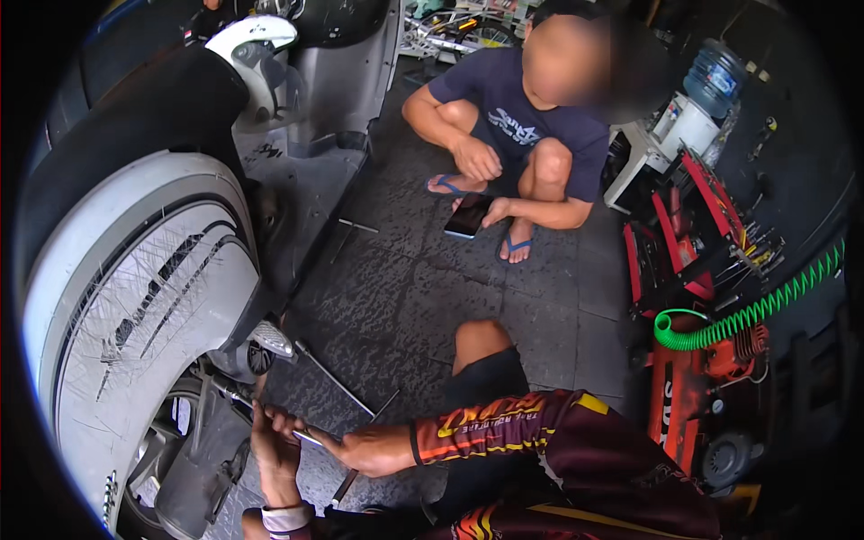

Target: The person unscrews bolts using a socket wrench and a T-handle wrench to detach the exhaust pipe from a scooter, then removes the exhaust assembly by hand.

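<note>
"Silver metal shows between the two hands, lower left of the frame. What is it?"

"It looks like a wrench (308, 437), just below the rear of the white scooter (211, 301). Fingers cover much of it, so I can't name its exact kind."

"How are the hands placed?"

"Left hand (275, 454) has its fingers curled around the handle, nearer the scooter. Right hand (353, 448) comes in from the right side and seems to grasp the handle's near end. Neither is let go, though the inner grip is partly hidden."

"Which step would you call this?"

"My judgement: turning or seating a fastener low on the scooter, near the rear wheel (144, 495). Whether it is loosening or tightening, I can't tell."

"And what does the next move call for?"

"Probably keeping the head square on the fitting with the left while the right supplies the push, with room for the handle to swing."

"Which way does it point?"

"Its long axis runs on a slant, from upper left down to lower right. The working end seems to point up and left, into the scooter's underside; the handle end points toward the right forearm. A long metal rod (333, 378) lies separately on the floor (396, 297), right of that."
</note>
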A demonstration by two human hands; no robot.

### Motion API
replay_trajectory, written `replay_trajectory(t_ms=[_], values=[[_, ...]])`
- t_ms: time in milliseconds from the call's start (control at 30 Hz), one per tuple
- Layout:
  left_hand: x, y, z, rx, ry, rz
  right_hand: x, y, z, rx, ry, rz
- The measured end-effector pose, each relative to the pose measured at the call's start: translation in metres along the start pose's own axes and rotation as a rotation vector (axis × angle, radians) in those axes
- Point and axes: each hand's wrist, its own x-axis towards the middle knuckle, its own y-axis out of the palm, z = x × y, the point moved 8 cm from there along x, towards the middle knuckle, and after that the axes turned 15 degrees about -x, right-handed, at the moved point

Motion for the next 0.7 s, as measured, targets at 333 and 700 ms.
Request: replay_trajectory(t_ms=[333,700], values=[[0.015,-0.003,0.004,-0.188,-0.033,0.100,-0.058,0.119,-0.059,1.211,0.377,-0.246],[0.008,-0.004,0.005,-0.154,-0.030,0.064,-0.007,0.070,0.011,2.089,-0.162,-0.498]])
